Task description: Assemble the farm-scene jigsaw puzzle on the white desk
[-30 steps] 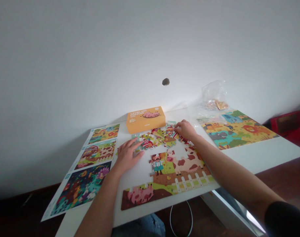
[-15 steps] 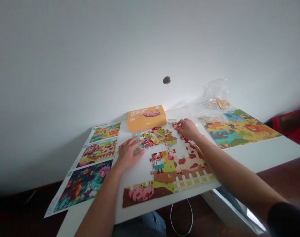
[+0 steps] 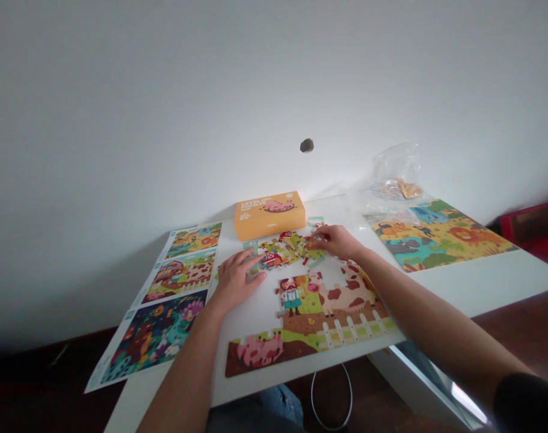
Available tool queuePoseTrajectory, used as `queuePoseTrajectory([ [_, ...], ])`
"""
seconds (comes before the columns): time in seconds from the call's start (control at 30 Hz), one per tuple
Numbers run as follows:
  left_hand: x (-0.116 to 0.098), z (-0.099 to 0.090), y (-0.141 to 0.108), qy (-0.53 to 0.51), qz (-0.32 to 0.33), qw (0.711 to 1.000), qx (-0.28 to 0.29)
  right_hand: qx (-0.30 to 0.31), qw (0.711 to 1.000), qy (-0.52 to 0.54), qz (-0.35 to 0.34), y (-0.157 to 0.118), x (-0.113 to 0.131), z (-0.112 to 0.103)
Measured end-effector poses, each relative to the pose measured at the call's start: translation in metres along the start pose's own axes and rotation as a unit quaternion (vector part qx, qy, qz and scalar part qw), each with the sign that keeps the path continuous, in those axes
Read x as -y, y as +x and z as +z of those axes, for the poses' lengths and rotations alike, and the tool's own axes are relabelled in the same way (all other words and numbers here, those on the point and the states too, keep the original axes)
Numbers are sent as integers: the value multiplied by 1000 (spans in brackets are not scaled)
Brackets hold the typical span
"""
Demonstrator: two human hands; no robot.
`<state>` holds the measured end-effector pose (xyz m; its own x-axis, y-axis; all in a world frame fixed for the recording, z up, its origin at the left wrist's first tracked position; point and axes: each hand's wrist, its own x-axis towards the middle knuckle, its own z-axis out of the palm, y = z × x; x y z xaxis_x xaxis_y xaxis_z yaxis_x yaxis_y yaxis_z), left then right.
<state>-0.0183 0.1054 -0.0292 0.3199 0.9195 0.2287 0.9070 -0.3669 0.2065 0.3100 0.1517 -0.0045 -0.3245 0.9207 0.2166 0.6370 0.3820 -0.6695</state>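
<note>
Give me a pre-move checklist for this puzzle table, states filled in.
1. Left hand clear of the built farm section: ok, it lies open, apart from it.
2. Right hand has a piece pinched: cannot tell, fingertips too small among the loose pieces.
3. Loose pieces spread out singly: not ok, many are bunched together.
4. Farm section complete: not ok, a gap remains above the pig.
5. Reference sheet readable: ok, all three pictures show.
6. Yellow box off the farm section: ok, it stands behind, apart.
</note>
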Motion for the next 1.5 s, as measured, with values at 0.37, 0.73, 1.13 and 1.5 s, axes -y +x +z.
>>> queuePoseTrajectory([
  [0.37,-17,-8,3,-145,79,981,-106,36,972,227,38,-5,23,8],
  [0.73,-34,-19,-6,-255,92,962,24,173,969,159,-81,-14,45,39],
  [1.13,-20,-38,-17,-216,107,956,166,140,980,84,-115,-13,38,38],
  [1.5,-36,-43,-29,-167,152,963,146,147,980,82,-107,-9,29,44],
])
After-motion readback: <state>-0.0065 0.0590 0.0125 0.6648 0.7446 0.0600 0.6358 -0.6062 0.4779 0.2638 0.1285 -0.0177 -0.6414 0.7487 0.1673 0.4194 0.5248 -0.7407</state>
